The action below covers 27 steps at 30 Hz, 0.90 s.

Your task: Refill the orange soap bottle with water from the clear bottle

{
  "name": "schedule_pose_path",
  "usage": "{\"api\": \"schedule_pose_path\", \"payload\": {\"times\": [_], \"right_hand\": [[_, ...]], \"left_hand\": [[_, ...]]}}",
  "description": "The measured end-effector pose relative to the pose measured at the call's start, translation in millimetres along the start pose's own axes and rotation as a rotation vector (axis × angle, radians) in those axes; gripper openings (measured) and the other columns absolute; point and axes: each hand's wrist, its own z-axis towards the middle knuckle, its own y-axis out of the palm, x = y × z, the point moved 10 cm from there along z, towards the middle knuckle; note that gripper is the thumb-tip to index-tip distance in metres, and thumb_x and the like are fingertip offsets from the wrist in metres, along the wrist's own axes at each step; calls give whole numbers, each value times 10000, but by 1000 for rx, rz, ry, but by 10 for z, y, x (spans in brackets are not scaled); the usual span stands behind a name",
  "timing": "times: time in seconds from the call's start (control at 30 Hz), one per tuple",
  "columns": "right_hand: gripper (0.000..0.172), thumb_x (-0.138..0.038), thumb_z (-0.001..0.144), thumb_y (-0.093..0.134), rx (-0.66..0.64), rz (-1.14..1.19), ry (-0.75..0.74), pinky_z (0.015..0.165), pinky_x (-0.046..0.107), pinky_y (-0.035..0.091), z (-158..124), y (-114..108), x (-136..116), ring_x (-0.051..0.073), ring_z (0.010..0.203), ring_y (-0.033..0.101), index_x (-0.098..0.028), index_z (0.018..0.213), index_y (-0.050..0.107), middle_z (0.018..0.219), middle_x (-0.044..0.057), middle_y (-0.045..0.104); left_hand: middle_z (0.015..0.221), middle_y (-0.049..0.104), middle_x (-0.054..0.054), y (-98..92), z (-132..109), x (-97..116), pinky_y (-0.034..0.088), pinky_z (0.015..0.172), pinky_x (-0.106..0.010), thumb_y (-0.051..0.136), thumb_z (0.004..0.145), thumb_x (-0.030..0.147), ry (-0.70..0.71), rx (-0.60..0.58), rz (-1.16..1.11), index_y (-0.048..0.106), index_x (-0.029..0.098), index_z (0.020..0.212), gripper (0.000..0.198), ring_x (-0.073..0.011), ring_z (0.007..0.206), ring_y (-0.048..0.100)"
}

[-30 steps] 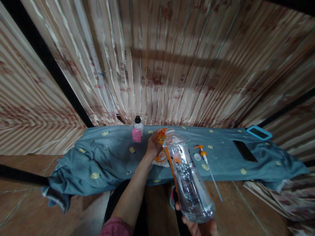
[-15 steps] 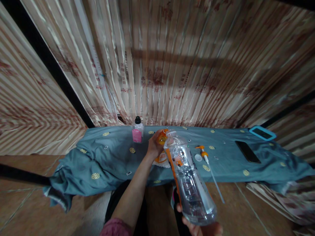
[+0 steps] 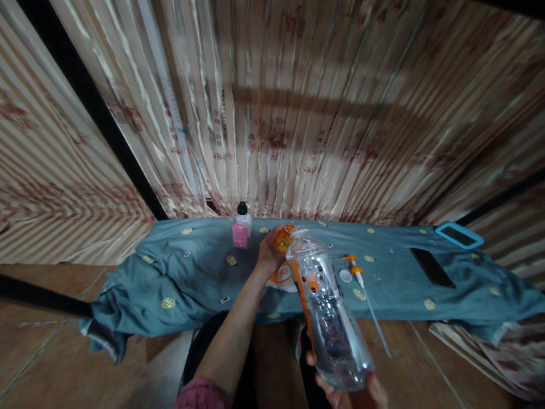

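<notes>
My left hand (image 3: 269,253) is wrapped around a small orange translucent container (image 3: 283,238). Its open top meets the mouth of a large clear plastic bottle (image 3: 330,307) with an orange and silver label. This bottle lies tilted, mouth up and away from me, base low and near. Under the base, my right hand (image 3: 347,395) grips it with fingers on both sides. Below my left hand, a white and orange item (image 3: 281,276) is partly hidden by the hand and bottle. An orange pump head with a long tube (image 3: 356,271) lies to the right, beside a round white cap (image 3: 345,275).
A bottle with a pink label and black cap (image 3: 241,230) stands left on the blue-green cloth (image 3: 204,284) over a narrow bench. On the right lie a dark phone (image 3: 432,267) and a blue-framed object (image 3: 460,234). A striped curtain (image 3: 276,113) hangs behind.
The view has shifted slightly, so the bench and its objects appear a little farther right. Both hands keep their grips, and the bottles stay mouth to mouth.
</notes>
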Motion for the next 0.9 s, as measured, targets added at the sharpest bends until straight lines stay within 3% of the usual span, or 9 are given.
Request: {"api": "schedule_pose_path", "payload": {"times": [0.23, 0.47, 0.9], "right_hand": [[521, -486, 494, 868, -58, 36, 65, 571, 261, 599, 106, -68, -16, 307, 780, 745, -227, 938, 781, 983, 145, 777], [595, -494, 487, 862, -80, 59, 119, 577, 235, 590, 171, -176, 24, 260, 779, 738, -247, 1016, 751, 1046, 144, 760], [720, -582, 476, 821, -111, 18, 114, 425, 198, 503, 263, -145, -59, 175, 588, 667, -213, 1086, 715, 1028, 190, 747]], "left_hand": [[1046, 712, -69, -13, -9, 87, 528, 888, -358, 772, 631, 252, -6, -40, 95, 619, 179, 1053, 455, -224, 960, 673], [1125, 684, -70, -33, 0, 138, 491, 964, -378, 761, 631, 186, 3, -23, 181, 614, 203, 1080, 473, -235, 1057, 637], [1134, 658, -88, 20, -7, 79, 467, 986, -397, 742, 592, 93, -35, -40, 217, 607, 180, 1098, 530, -243, 1081, 611]]}}
